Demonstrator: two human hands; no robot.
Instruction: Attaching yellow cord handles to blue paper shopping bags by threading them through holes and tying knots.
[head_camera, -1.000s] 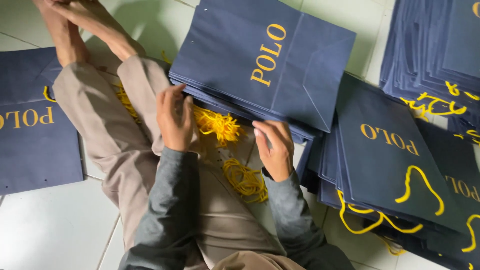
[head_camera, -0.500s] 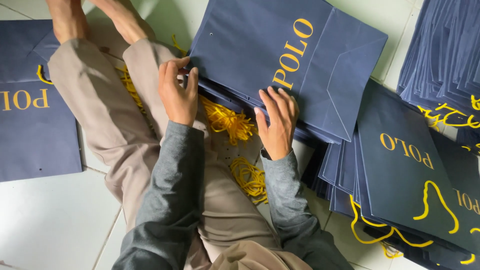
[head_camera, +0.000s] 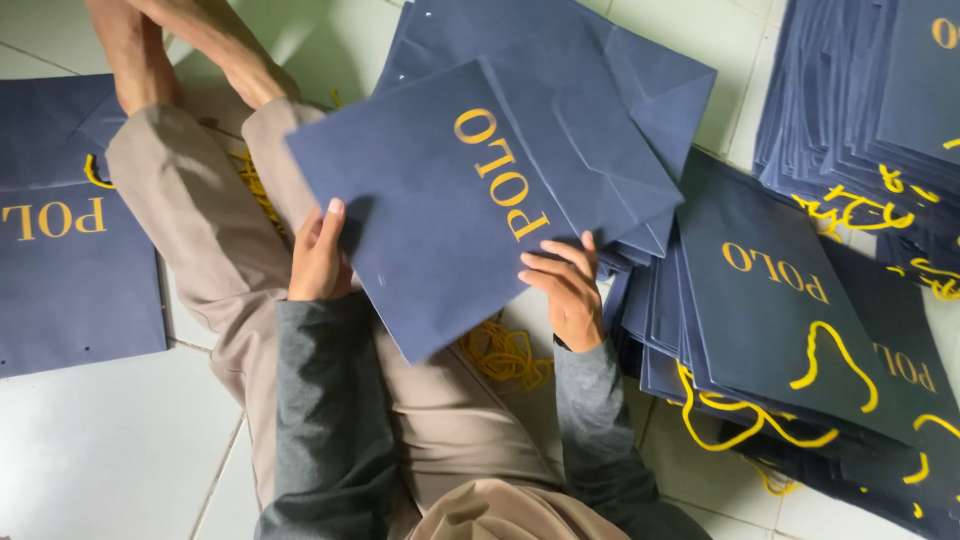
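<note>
Above the lap, both hands' grip, left hand (head_camera: 318, 262) and right hand (head_camera: 566, 292), closed on one flat navy paper bag (head_camera: 440, 200).

Person sits on the floor (head_camera: 100, 450), legs stretched forward. A flat paper bag (head_camera: 440, 215) is held above the lap, tilted, left hand (head_camera: 318, 260) at its left edge, right hand (head_camera: 570, 290) on its lower right corner. Behind it, a stack of flat bags (head_camera: 640, 90) lies on the floor. A bundle of cord handles (head_camera: 505, 355) lies just below the held bag, between the forearms. Left of the legs, a single bag (head_camera: 70, 260) lies flat. To the right, a fanned pile of bags with handles (head_camera: 790, 310); beyond it, far right, another stack (head_camera: 870, 100).
</note>
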